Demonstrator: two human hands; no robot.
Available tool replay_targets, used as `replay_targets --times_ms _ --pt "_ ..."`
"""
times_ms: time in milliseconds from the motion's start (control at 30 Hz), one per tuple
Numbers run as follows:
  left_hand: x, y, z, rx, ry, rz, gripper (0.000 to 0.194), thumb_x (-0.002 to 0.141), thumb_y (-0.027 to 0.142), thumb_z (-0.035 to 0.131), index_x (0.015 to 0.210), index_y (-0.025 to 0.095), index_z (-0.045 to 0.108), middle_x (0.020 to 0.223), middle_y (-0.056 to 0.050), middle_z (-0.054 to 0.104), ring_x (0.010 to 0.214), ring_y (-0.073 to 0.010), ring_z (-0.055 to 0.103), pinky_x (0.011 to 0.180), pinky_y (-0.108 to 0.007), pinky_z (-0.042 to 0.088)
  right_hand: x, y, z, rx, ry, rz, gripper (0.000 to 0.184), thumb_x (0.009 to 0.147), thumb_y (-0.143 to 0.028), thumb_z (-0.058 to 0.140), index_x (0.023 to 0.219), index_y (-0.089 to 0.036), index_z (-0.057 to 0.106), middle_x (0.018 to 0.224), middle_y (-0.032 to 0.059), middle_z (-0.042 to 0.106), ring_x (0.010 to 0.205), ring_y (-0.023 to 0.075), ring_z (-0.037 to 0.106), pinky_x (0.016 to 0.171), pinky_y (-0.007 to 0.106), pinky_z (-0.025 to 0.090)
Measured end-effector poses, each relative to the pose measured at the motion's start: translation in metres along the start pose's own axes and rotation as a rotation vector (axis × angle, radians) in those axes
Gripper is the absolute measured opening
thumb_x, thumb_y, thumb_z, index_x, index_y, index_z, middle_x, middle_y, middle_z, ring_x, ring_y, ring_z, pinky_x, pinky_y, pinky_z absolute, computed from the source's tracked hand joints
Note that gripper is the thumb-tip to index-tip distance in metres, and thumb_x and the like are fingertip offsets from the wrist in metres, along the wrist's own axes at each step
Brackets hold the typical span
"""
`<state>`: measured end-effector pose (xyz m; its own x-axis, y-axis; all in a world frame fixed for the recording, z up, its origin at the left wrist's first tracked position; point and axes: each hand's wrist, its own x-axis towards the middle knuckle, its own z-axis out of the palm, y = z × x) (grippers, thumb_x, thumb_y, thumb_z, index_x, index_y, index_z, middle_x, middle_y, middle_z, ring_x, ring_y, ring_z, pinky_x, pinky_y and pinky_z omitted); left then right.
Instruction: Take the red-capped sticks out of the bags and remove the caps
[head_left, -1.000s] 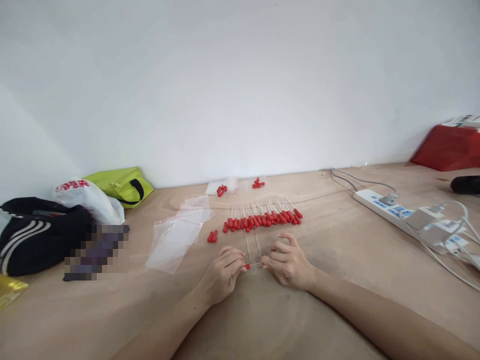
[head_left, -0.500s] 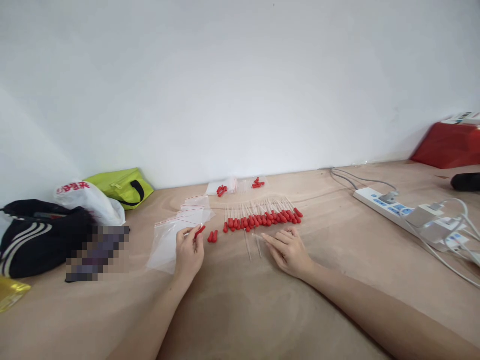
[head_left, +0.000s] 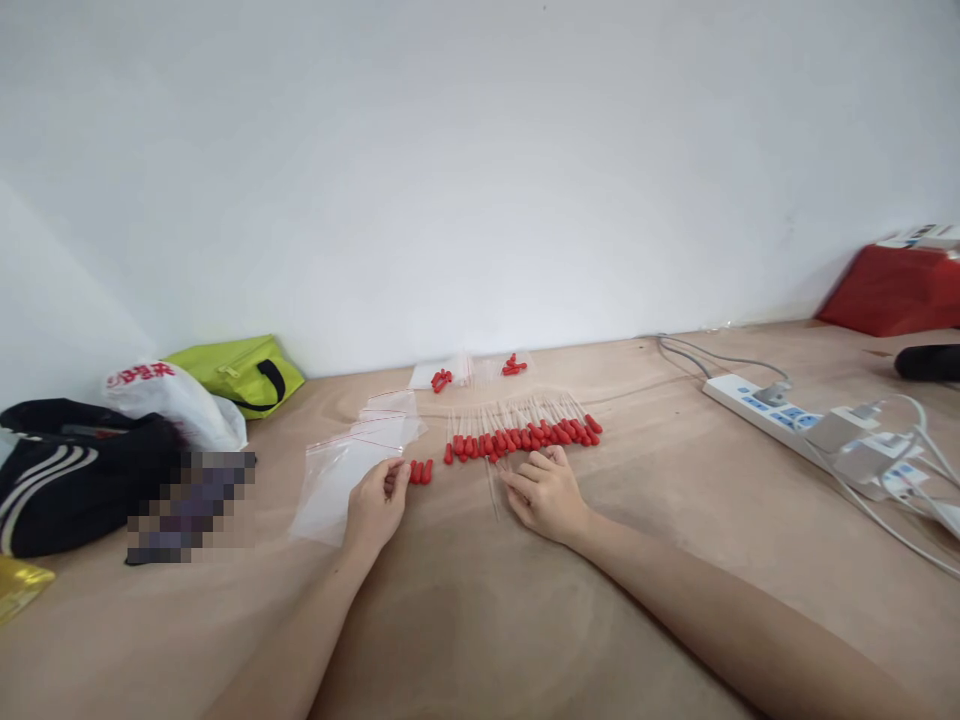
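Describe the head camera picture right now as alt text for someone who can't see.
A person's left hand is beside loose red caps on a tan table, the right hand by a row of thin sticks with red ends. Clear bags lie left, a white power strip right.

There are two hands (head_left: 546,500), three visible red bulbs (head_left: 421,472) beside the left hand (head_left: 375,500), and one power strip (head_left: 757,408).

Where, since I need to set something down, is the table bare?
Bare table shows between the forearms, and between the right hand and the white power strip. Crowded: red-ended tubes beyond the right hand; loose red pieces and clear bags beside the left hand.
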<state>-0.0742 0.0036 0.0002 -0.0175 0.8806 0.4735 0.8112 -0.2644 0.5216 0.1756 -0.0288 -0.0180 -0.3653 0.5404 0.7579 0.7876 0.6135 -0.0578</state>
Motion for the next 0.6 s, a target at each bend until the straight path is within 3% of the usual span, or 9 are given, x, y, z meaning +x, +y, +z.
replay_targets --times_ms 67,167,300,467,600 --pt "0.0 0.0 -0.001 0.019 0.012 0.016 0.028 0.079 0.039 0.039 0.081 0.018 0.058 0.073 -0.003 0.065 0.06 -0.0152 0.059 0.059 -0.028 0.049 0.001 0.0 -0.002 0.024 -0.052 0.005 0.017 0.078 -0.031 0.051 0.081 -0.02 0.064 0.061 0.0004 0.058 0.067 0.0133 0.042 0.07 0.033 0.022" --pt "-0.001 -0.001 -0.001 0.063 0.048 0.072 0.027 0.08 0.037 0.038 0.081 0.018 0.058 0.074 -0.004 0.065 0.064 -0.0166 0.059 0.062 -0.029 0.048 0.002 -0.001 -0.005 0.057 -0.123 0.0 0.034 0.073 -0.05 0.053 0.084 -0.019 0.065 0.067 0.0014 0.058 0.07 0.0143 0.043 0.072 0.034 0.022" --pt "-0.004 0.002 0.0 0.17 0.122 0.255 0.02 0.08 0.032 0.044 0.081 0.019 0.059 0.078 -0.005 0.064 0.077 -0.0205 0.057 0.072 -0.034 0.045 0.004 0.001 -0.007 0.073 -0.208 -0.016 0.054 0.066 -0.066 0.051 0.09 -0.019 0.064 0.077 0.0035 0.059 0.076 0.0161 0.044 0.075 0.036 0.022" --pt "-0.009 0.02 0.008 0.259 0.144 0.471 0.014 0.079 0.028 0.05 0.081 0.021 0.062 0.081 -0.005 0.063 0.079 -0.0208 0.055 0.071 -0.034 0.041 0.006 0.001 -0.011 0.084 -0.291 -0.024 0.066 0.069 -0.069 0.042 0.104 -0.016 0.059 0.085 0.0069 0.059 0.081 0.0181 0.044 0.077 0.038 0.023" --pt "-0.007 0.037 0.024 0.272 0.089 0.535 0.016 0.079 0.027 0.051 0.089 0.02 0.061 0.087 -0.005 0.062 0.085 -0.0216 0.053 0.075 -0.035 0.039 0.006 0.0 -0.014 0.091 -0.284 0.005 0.061 0.077 -0.062 0.04 0.113 -0.014 0.054 0.088 0.0076 0.058 0.083 0.0183 0.045 0.077 0.037 0.024"
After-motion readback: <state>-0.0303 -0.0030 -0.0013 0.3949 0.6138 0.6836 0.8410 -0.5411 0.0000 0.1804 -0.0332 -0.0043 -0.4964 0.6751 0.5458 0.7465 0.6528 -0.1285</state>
